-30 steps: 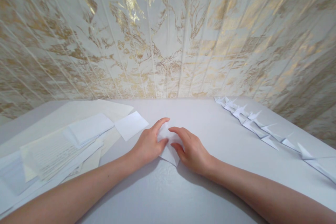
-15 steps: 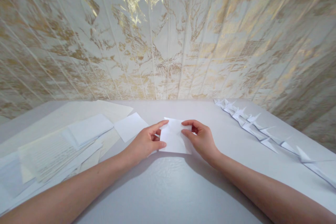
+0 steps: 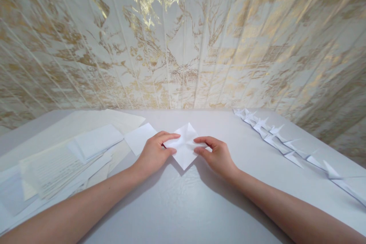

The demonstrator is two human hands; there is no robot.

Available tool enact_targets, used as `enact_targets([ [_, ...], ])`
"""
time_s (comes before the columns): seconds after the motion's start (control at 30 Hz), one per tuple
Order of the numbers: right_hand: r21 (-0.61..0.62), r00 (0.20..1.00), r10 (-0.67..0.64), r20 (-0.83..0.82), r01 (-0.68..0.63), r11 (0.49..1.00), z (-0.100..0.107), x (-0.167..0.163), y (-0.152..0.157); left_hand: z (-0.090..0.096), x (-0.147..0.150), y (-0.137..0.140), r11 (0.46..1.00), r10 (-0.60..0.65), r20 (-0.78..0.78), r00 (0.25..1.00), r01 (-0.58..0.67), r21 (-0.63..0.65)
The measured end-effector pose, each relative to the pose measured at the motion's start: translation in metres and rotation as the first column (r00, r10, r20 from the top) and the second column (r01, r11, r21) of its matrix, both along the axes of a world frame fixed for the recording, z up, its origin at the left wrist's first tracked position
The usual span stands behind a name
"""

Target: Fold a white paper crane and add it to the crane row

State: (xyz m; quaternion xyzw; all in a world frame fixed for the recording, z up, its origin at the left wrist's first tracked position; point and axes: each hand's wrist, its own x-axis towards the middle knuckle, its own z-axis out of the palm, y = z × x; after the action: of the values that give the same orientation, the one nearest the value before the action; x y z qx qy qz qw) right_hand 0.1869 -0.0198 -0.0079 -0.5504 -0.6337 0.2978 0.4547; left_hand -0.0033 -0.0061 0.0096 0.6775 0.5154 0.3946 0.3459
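Head view: left hand (image 3: 154, 153) and right hand (image 3: 219, 157) pinch creased paper (image 3: 185, 152).

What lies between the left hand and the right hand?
In the head view, a creased white paper spans the gap, its side corners held by the left hand and the right hand.

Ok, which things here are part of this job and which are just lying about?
Part of it:
Creased white paper, held by the left hand and right hand
Loose white sheet near the left hand, probably
Row of folded paper figures, seemingly related

Apparently just lying about:
Sheet with lines of writing
Stacked white sheets overlapping it
Large cream sheet beneath
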Motion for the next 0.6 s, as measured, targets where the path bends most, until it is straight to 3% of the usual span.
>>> enact_targets([
  [0.23,0.134,1.0,-0.02,-0.006,0.02,0.991,-0.0006,-0.0004,-0.0007,0.0059,0.0,-0.0018,0.979,0.119,0.102,0.988,-0.1,-0.179],
  [0.3,0.185,0.999,-0.027,0.036,0.02,0.982,-0.0004,-0.0009,-0.0009,0.0059,-0.0004,-0.0015,0.988,0.118,0.064,0.991,-0.11,-0.108],
  [0.37,0.263,0.992,-0.027,0.122,-0.006,0.965,-0.0009,-0.0016,-0.0014,0.0052,-0.0006,-0.0016,0.995,0.095,-0.028,0.995,-0.094,0.04],
  [0.47,0.404,0.957,-0.024,0.288,-0.098,0.91,-0.0041,-0.0036,-0.0019,0.0023,0.0001,-0.0024,0.965,0.05,-0.199,0.979,0.004,0.261],
  [0.6,0.515,0.864,-0.083,0.497,-0.217,0.829,-0.0086,-0.005,-0.0008,-0.0038,0.0014,-0.002,0.922,-0.004,-0.369,0.929,0.146,0.358],
])
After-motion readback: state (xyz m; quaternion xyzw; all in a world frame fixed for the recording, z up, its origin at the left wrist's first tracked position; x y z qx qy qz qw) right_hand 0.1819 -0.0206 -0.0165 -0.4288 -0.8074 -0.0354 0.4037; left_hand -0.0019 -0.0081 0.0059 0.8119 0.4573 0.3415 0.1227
